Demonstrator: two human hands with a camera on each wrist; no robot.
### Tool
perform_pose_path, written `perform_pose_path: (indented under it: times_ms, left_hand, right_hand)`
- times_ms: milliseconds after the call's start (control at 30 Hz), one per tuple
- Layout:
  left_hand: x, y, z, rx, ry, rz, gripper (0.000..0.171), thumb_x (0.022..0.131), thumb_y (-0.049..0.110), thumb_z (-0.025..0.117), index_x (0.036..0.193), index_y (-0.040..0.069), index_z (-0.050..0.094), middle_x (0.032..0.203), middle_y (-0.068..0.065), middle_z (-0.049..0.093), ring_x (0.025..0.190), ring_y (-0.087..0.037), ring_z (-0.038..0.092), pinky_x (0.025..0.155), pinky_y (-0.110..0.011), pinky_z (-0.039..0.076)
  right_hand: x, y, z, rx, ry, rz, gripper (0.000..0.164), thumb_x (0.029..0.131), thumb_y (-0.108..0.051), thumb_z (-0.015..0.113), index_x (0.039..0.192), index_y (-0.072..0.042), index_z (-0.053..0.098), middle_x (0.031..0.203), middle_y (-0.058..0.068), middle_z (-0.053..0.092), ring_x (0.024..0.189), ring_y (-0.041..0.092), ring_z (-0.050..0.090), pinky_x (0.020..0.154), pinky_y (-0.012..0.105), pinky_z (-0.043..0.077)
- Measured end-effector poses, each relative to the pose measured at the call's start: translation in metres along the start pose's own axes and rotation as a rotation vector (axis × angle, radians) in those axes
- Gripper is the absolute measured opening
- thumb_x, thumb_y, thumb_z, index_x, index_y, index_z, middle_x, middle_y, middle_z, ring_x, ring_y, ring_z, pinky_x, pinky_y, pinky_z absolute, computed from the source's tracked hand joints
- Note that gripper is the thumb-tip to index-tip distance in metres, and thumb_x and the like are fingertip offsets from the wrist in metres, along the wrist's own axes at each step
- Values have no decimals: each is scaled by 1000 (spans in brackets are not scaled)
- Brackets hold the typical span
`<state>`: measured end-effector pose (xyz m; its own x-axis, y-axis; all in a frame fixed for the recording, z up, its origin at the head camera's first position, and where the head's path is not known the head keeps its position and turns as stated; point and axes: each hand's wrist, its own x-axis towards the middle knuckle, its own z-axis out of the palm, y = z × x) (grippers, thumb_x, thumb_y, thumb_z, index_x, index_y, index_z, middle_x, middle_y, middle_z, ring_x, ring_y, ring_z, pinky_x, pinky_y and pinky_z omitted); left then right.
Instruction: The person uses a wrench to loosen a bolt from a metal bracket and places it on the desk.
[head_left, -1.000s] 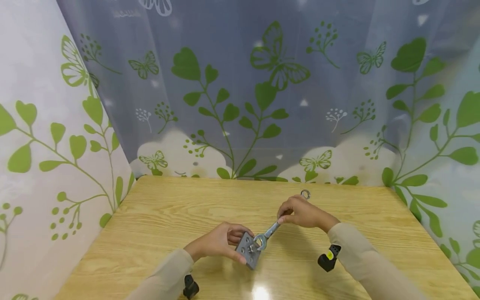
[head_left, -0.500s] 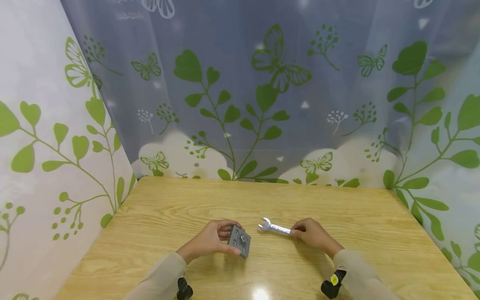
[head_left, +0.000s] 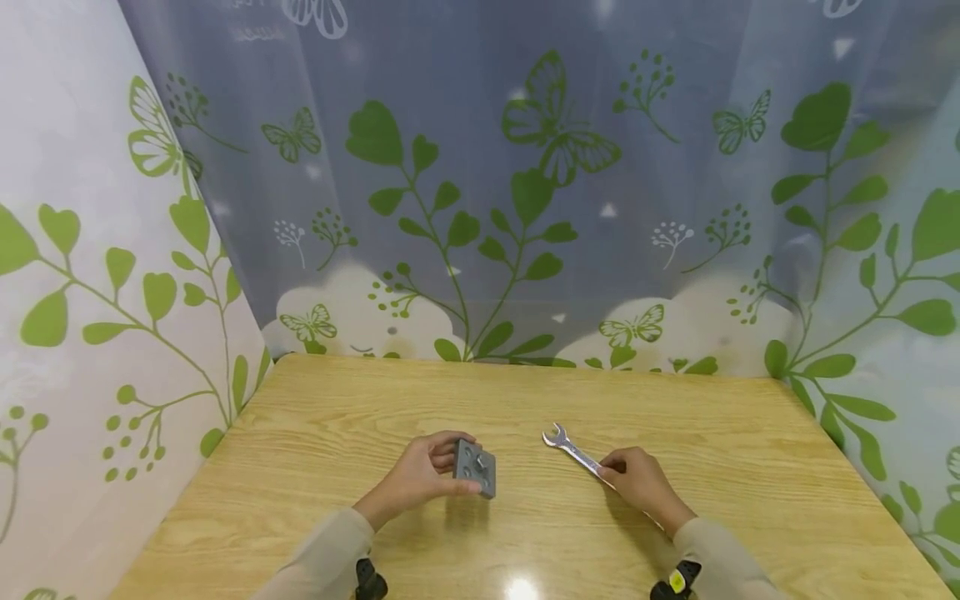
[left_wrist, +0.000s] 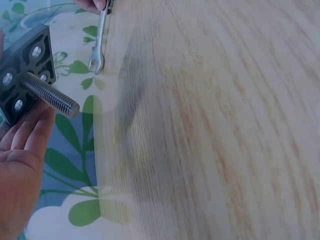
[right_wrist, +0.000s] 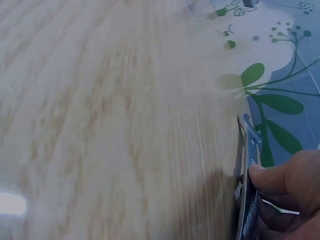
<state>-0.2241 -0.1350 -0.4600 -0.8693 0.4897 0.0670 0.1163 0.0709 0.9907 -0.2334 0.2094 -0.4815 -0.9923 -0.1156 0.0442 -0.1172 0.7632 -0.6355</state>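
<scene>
Two hands busy: left hand (head_left: 420, 479) curled round the grey mounting plate (head_left: 474, 468) (threaded bolt (left_wrist: 49, 93) protruding), right hand (head_left: 637, 483) pinching the open-end spanner (head_left: 573, 450) flat on the worktop (head_left: 525, 400), so risking a tilted plate from that loose grip.

Grey square plate (head_left: 475, 468) with threaded bolt, held tilted above table; silver open-end wrench (head_left: 576, 451) lying flat, right.

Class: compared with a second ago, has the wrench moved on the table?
Yes. The wrench has come off the grey block, now lying apart to its right, gripped by the right hand.
</scene>
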Motion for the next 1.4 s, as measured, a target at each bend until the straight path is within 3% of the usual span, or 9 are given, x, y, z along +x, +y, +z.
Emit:
perform_pose_path:
  times_ms: [667, 1000, 1200, 1400]
  left_hand:
    - [3, 2, 8, -17, 82, 19, 73, 74, 19, 83, 134, -6, 48, 134, -29, 50, 117, -31, 59, 92, -28, 53]
    - [6, 3, 14, 42, 120, 36, 74, 72, 22, 85, 131, -6, 50, 131, -27, 54, 115, -31, 60, 91, -30, 54]
    - [7, 4, 23, 117, 151, 57, 73, 69, 22, 87, 129, -3, 54, 128, -23, 58, 112, -30, 62, 89, -33, 55]
    - [11, 6, 36, 175, 163, 98, 72, 69, 19, 86, 130, -2, 53, 127, -21, 59, 111, -31, 63, 88, -36, 56]
  right_hand:
    - [-3, 2, 1, -75, 59, -45, 9, 82, -9, 74, 86, -2, 71, 75, 1, 68, 69, 16, 62, 60, 34, 53]
    - [-1, -10, 3, -119, 110, -81, 15, 82, -11, 75, 91, 1, 70, 79, 5, 68, 70, 17, 61, 61, 36, 53]
    - [-1, -44, 10, 103, 80, -70, 16, 89, -16, 69, 98, -3, 71, 90, 5, 70, 78, 17, 64, 66, 32, 56]
    - [0, -83, 21, 349, -108, -118, 30, 94, -27, 63, 104, 0, 69, 89, 7, 70, 78, 19, 66, 69, 31, 58]
